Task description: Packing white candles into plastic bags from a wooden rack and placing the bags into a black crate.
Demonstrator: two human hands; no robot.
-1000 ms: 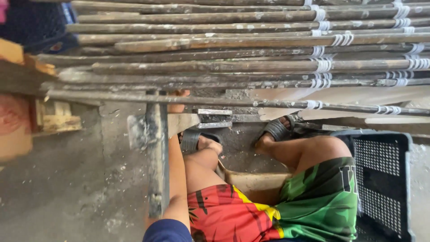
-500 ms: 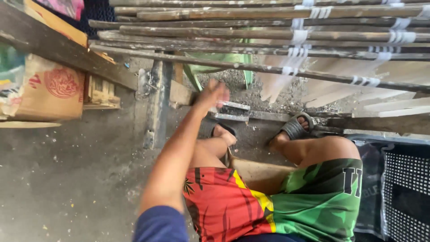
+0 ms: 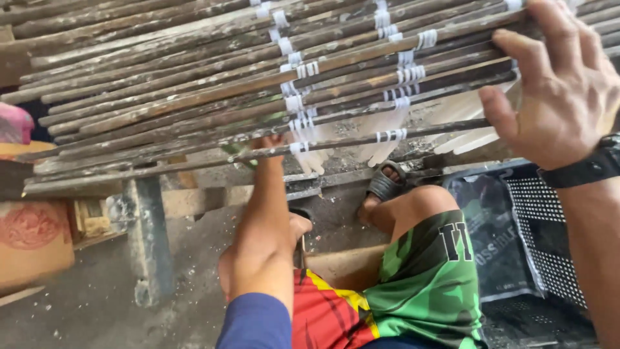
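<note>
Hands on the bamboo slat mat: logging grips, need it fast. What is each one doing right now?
Left hand: under the slat mat, mostly hidden; grip cannot be told.
Right hand: fingers curled over the mat's edge, gripping it.

Dusty concrete floor, black perforated crate, cardboard box, daylight

Two hands: the left hand at 12 o'clock, the right hand at 2 o'clock. One mat of many slats, too many to count. One sandal, one crate, one watch.
</note>
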